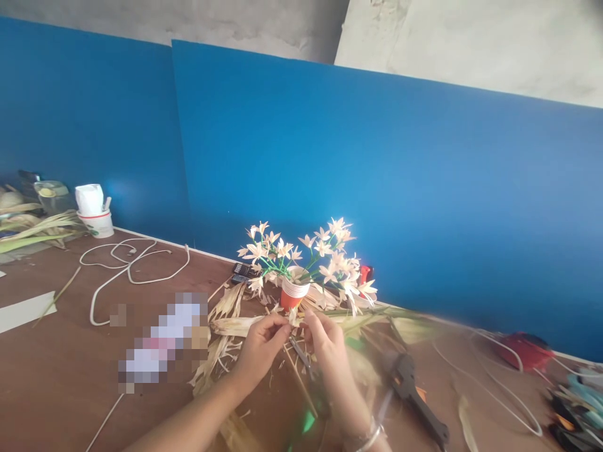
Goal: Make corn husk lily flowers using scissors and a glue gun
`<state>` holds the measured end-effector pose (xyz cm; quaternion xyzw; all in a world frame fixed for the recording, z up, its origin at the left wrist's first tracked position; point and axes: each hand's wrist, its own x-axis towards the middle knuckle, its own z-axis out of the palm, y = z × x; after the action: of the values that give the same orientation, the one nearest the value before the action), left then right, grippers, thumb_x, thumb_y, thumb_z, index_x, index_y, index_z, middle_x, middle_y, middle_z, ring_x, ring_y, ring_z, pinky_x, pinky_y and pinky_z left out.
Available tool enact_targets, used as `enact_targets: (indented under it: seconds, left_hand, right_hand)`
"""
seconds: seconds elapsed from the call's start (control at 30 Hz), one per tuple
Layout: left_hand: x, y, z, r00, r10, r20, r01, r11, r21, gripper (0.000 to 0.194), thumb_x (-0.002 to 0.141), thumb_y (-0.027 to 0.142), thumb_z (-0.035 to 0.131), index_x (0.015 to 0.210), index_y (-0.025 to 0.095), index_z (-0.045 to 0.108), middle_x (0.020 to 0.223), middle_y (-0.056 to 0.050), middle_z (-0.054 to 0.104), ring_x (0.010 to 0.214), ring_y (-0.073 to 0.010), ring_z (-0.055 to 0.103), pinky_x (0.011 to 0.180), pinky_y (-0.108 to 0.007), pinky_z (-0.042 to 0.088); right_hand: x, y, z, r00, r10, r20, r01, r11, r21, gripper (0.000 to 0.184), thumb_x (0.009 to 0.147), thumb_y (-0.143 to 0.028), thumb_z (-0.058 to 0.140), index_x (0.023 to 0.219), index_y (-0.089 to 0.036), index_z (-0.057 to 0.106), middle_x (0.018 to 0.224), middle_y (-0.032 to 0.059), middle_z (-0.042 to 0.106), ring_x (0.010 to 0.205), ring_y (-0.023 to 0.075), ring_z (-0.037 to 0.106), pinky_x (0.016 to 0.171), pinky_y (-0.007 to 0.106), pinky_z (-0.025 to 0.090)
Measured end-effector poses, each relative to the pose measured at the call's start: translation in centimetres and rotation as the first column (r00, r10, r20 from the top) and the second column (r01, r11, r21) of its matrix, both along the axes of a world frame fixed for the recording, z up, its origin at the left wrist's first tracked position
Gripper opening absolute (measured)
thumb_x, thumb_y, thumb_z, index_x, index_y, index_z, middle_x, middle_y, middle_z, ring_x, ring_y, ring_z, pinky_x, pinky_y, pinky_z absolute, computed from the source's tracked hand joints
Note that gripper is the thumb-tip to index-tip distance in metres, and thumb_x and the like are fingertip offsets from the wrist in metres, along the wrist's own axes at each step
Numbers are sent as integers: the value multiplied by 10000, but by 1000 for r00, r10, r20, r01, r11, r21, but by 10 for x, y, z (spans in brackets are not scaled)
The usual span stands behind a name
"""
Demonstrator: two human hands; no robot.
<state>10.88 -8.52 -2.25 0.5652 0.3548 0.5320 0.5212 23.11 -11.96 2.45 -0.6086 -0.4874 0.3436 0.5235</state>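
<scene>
My left hand (264, 351) and my right hand (327, 345) meet at the middle of the table, thumbs and fingers pinched together. Between the fingertips shows a small pale piece of husk (293, 315), petal-like and partly hidden by the fingers. Just beyond stands a stack of paper cups (294, 294), orange below and white-rimmed above. Green-stemmed husk flowers (336, 263) spread out of it to both sides. Under my hands lies a grey metal tool (301, 356), perhaps scissors, partly covered. Dry corn husks (235, 326) surround the cups.
A black glue gun (417, 398) rests right of my right arm. White cables (127, 267) loop across the left side of the brown table (56, 358). A white cup (95, 223) stands far left, a red object (525, 351) far right. A blue panel (377, 157) rises behind.
</scene>
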Motion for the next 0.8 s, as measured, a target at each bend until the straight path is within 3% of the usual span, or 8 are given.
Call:
enact_targets:
  seconds: [0.13, 0.27, 0.53, 0.67, 0.8]
  left_hand:
    - [0, -1, 0, 999, -45, 20, 44, 999, 27, 134, 787, 276, 577, 716, 176, 631, 631, 26, 562, 592, -115, 487, 568, -208, 394]
    - [-3, 1, -3, 998, -69, -10, 69, 993, 92, 124, 783, 266, 594, 720, 167, 634, 660, 10, 579, 646, -129, 509, 625, -222, 412]
    - [-8, 3, -2, 984, -22, -177, 66, 967, 247, 155, 789, 282, 587, 734, 168, 677, 733, -36, 652, 678, -165, 560, 632, -249, 438]
    - [-7, 4, -3, 984, -11, -178, 62, 958, 282, 130, 771, 212, 591, 867, 186, 675, 824, -54, 674, 767, -189, 599, 671, -261, 463]
    - [-7, 5, -4, 990, 15, -143, 31, 948, 316, 183, 735, 134, 579, 872, 194, 684, 908, -71, 689, 830, -201, 620, 703, -272, 484]
  right_hand:
    - [-2, -3, 7, 982, 15, -188, -28, 997, -70, 220, 734, -342, 596, 596, -180, 540, 523, -48, 416, 511, 109, 360, 488, 228, 302]
    - [-4, -6, 11, 970, 55, -235, -69, 996, -54, 174, 714, -311, 607, 624, -174, 550, 562, -40, 444, 545, 108, 379, 514, 219, 315]
    - [-1, -4, 7, 979, 157, -134, -165, 985, -54, 224, 715, -316, 582, 576, -177, 476, 543, -48, 424, 544, 102, 365, 509, 220, 301]
    - [2, -3, 6, 985, 164, -43, -166, 986, -35, 209, 727, -292, 545, 578, -177, 454, 549, -48, 389, 542, 96, 333, 495, 221, 273]
    - [3, -4, 7, 988, 128, 85, -125, 991, -42, 186, 721, -249, 517, 572, -187, 424, 536, -54, 364, 543, 99, 324, 493, 224, 258]
